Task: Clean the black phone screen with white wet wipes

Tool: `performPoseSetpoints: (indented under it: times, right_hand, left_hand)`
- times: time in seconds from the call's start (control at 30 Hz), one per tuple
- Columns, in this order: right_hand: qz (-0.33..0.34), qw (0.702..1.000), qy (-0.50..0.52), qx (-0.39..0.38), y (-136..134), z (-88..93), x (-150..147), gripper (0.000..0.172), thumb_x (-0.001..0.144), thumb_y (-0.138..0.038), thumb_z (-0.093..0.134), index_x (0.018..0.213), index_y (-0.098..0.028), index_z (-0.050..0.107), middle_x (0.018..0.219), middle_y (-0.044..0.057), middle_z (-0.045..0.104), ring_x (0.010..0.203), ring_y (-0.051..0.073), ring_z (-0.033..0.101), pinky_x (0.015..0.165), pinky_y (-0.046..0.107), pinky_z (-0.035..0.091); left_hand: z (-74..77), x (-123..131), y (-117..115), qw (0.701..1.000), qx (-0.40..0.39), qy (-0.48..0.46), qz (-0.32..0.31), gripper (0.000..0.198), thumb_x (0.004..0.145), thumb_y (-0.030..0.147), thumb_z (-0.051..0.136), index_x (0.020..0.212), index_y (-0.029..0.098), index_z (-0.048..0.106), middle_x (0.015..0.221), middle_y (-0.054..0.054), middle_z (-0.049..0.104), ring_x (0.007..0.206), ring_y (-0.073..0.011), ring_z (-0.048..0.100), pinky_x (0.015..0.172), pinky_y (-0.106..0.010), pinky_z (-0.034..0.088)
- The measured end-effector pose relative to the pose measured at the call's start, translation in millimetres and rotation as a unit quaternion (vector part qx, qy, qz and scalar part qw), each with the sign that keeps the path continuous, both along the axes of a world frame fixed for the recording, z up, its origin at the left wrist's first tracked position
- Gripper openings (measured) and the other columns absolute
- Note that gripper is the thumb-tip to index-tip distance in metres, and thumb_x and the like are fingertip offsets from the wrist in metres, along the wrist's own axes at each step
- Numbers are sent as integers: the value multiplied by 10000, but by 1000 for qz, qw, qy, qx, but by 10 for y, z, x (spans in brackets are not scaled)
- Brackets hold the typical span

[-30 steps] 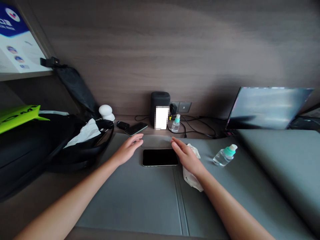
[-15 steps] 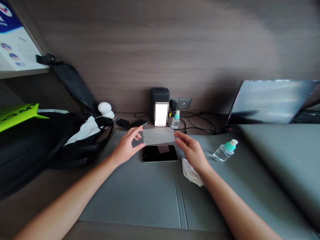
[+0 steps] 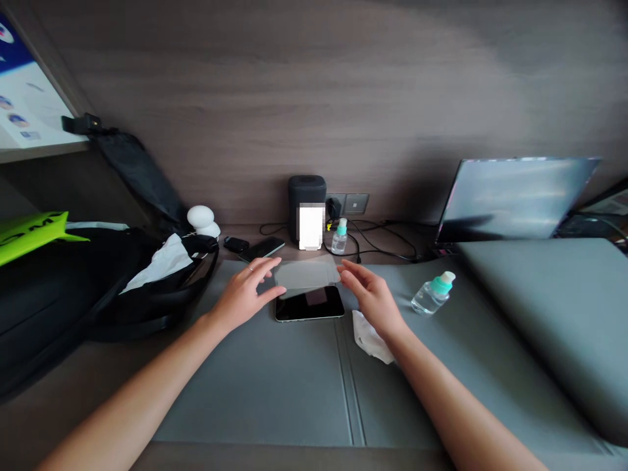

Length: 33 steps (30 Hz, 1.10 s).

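Observation:
A clear rectangular sheet (image 3: pixel 305 273) is held by its two short ends, just above a black-screened phone (image 3: pixel 310 305) that lies flat on the grey mat (image 3: pixel 255 379). My left hand (image 3: pixel 248 292) grips the sheet's left end between thumb and fingers. At the right end, my right hand (image 3: pixel 370 294) pinches it with thumb and forefinger. The sheet's near edge overlaps the top part of the phone in view. Beside my right wrist lies a crumpled white cloth or tissue (image 3: pixel 370 339).
Behind the mat stand a black speaker (image 3: pixel 307 190) and a small bottle (image 3: pixel 339 241). Another bottle (image 3: pixel 432 297) leans at the right, near a grey case (image 3: pixel 544 294) and a screen (image 3: pixel 515 199). A dark bag (image 3: pixel 59 294) fills the left; a second phone (image 3: pixel 265 247) lies behind my left hand.
The sheet has come down closer to the phone and now overlaps its far part. Both hands still hold its ends. The whole view has shifted slightly.

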State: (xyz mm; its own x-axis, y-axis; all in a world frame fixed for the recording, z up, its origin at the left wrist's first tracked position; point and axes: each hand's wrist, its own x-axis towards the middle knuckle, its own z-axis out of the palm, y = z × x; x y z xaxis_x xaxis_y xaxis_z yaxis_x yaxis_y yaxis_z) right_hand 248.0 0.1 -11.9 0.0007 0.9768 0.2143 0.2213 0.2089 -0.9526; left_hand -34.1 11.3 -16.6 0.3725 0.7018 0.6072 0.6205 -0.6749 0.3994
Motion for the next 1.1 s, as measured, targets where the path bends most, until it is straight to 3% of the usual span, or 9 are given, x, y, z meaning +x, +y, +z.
performPoseSetpoints:
  times: [0.13, 0.3, 0.53, 0.67, 0.77, 0.93, 1.1]
  right_hand:
    - [43, 998, -48, 12, -50, 0, -71, 441, 890, -439, 597, 1264, -208, 633, 1248, 87, 681, 1151, 255, 639, 1039, 432, 476]
    - [40, 998, -47, 21, -42, -10, -61, 406, 887, -405, 604, 1234, -197, 650, 1262, 96, 671, 1137, 248, 646, 1040, 426, 478]
    - [36, 995, -83, 29, -21, 10, -13, 390, 898, -405, 591, 1224, -200, 655, 1241, 106, 682, 1116, 250, 653, 1006, 430, 497]
    - [23, 994, -102, 45, -23, -7, -3, 374, 895, -399, 591, 1208, -207, 664, 1217, 101, 693, 1099, 251, 656, 976, 426, 508]
    - [17, 992, -120, 42, -24, -15, 4, 381, 900, -401, 583, 1217, -204, 658, 1220, 104, 691, 1099, 253, 654, 959, 424, 515]
    - [34, 984, -173, 39, -42, 3, -2, 386, 925, -406, 558, 1248, -210, 635, 1256, 105, 669, 1114, 263, 644, 950, 439, 520]
    - [73, 954, -255, 143, -107, 78, 6, 449, 948, -400, 540, 1376, -265, 531, 1379, 86, 570, 1276, 263, 525, 1071, 459, 433]
  left_hand:
    - [22, 51, -55, 997, -65, 11, -47, 496, 918, 477, 591, 1348, 253, 487, 1252, -79, 596, 1011, -199, 637, 868, -384, 575]
    - [94, 44, -95, 989, -82, 115, -41, 753, 809, 650, 632, 1414, 246, 436, 1412, -98, 517, 1294, -298, 485, 1083, -491, 418]
    - [128, 17, -145, 960, -137, 244, 12, 1019, 677, 791, 629, 1489, 244, 347, 1486, -118, 454, 1337, -359, 437, 1060, -505, 412]
    - [182, 78, -256, 951, -139, 275, 26, 931, 726, 670, 658, 1496, 252, 342, 1444, -122, 500, 1293, -370, 478, 994, -496, 458]
    - [221, 101, -313, 951, -148, 269, 33, 771, 791, 488, 631, 1478, 250, 376, 1366, -110, 570, 1215, -338, 547, 950, -459, 486]
    - [237, 80, -284, 963, -172, 206, 26, 736, 759, 376, 640, 1450, 264, 414, 1274, -86, 628, 1142, -299, 589, 959, -432, 474]
    - [250, 14, -130, 963, -267, 19, -31, 587, 773, 379, 630, 1330, 228, 519, 1164, -72, 681, 986, -225, 625, 878, -380, 487]
